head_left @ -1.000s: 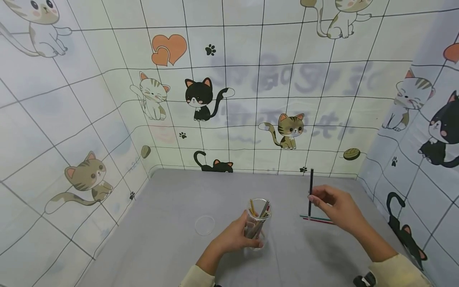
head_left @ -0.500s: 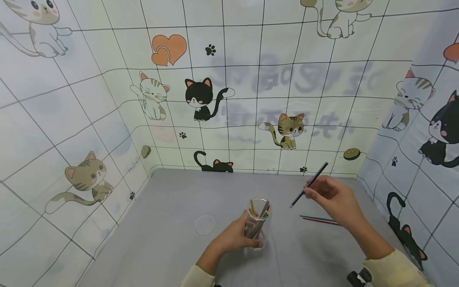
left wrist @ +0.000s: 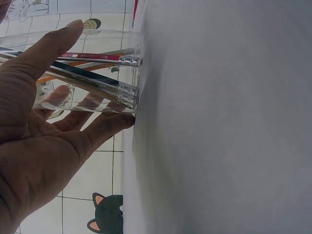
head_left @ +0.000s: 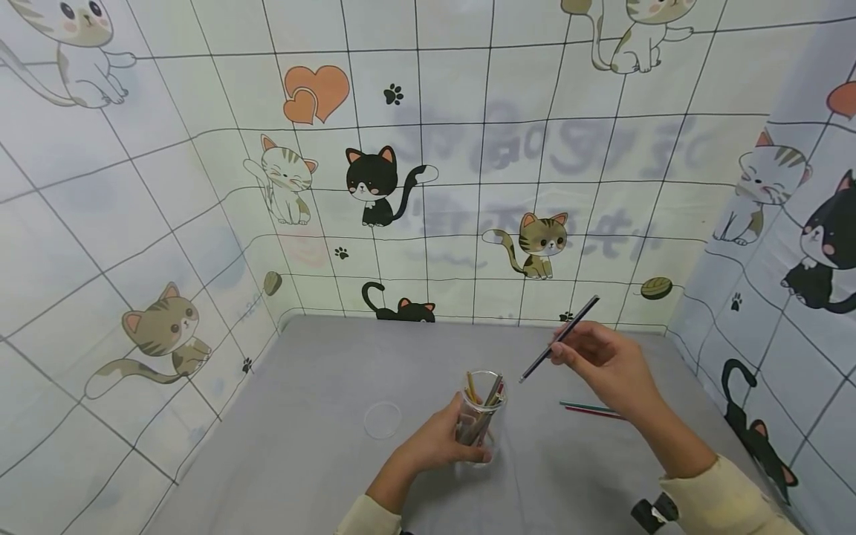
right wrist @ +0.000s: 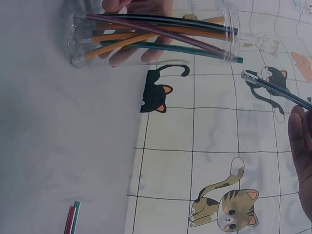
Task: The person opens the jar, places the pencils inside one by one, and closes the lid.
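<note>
My left hand (head_left: 435, 442) grips a clear jar (head_left: 491, 427) standing on the grey tabletop, thumb on the near side. Inside it lean several pencils (right wrist: 156, 34) in orange, red, green and dark colours, eraser ends down in the left wrist view. My right hand (head_left: 605, 364) pinches a dark pencil (head_left: 560, 338) in the air, right of the jar and higher than its rim. That pencil slants, its metal eraser end (right wrist: 249, 76) pointing down toward the jar. Below the right hand, a green pencil (head_left: 588, 406) and a red pencil (head_left: 595, 413) lie side by side on the table.
A clear round lid or ring (head_left: 382, 420) lies flat on the grey table (head_left: 301, 461), left of the jar. Cat-printed, gridded sheets (head_left: 455, 148) rise along the back and both sides of the table.
The right hand has lifted the dark pencil, tilted it from upright to slanting, and carried it left toward the jar. The left hand and jar have stayed in place.
</note>
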